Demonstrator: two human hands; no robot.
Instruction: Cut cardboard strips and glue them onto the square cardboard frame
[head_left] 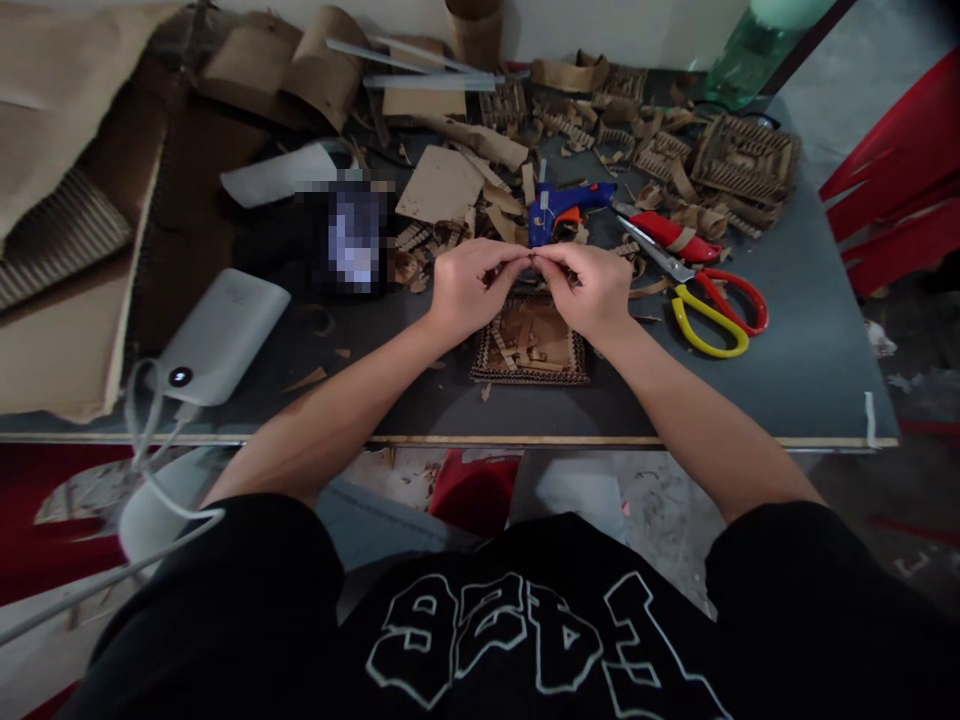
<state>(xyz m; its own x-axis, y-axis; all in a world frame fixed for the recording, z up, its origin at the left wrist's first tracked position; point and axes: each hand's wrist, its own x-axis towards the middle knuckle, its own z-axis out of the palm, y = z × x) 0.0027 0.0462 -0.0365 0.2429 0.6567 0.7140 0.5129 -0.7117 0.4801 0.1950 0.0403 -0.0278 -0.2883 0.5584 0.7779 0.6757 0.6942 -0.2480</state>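
Left hand [469, 290] and right hand [592, 288] meeting fingertip to fingertip, pinching 1 tiny brown cardboard strip [534, 258] between them, just above the square corrugated-cardboard tray [529, 346] on the grey table [795, 360]. Blue hot-glue gun [561, 207] just beyond; yellow-and-red-handled scissors [712, 305] to the right; white power bank [221, 335] at near left.

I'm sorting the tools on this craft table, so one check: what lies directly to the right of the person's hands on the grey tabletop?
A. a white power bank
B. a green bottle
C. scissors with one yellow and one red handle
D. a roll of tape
C: the scissors, one handle loop yellow and one red, lie on the table just right of the right hand; the white power bank sits off to the left of the left hand.
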